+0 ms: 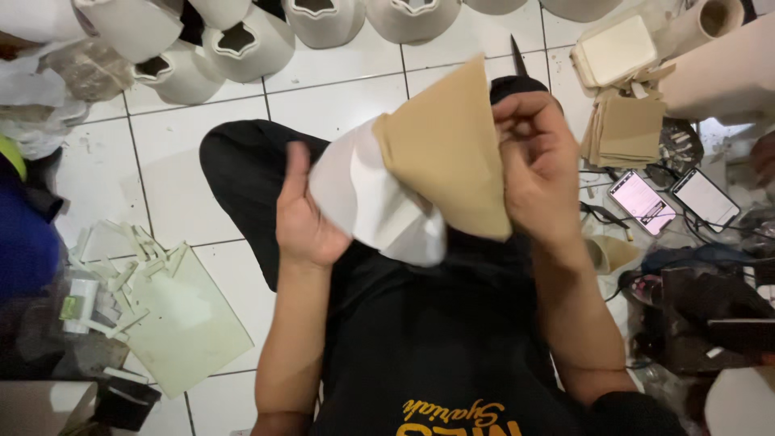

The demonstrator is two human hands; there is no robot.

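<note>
I sit on a white tiled floor in black clothes. My right hand [539, 165] grips a tan sheet [452, 145] by its right edge and holds it up in front of me. A white backing layer [367, 198] is partly peeled off the tan sheet and curls down to the left. My left hand [303, 218] pinches the left edge of this white layer, fingers up. Both hands are raised above my lap.
Several white ceramic vessels [242, 48] stand along the top. A pale green sheet [182, 319] with several white strips lies at the left. A stack of tan sheets [626, 129], two lit phones [670, 198] and dark clutter lie at the right.
</note>
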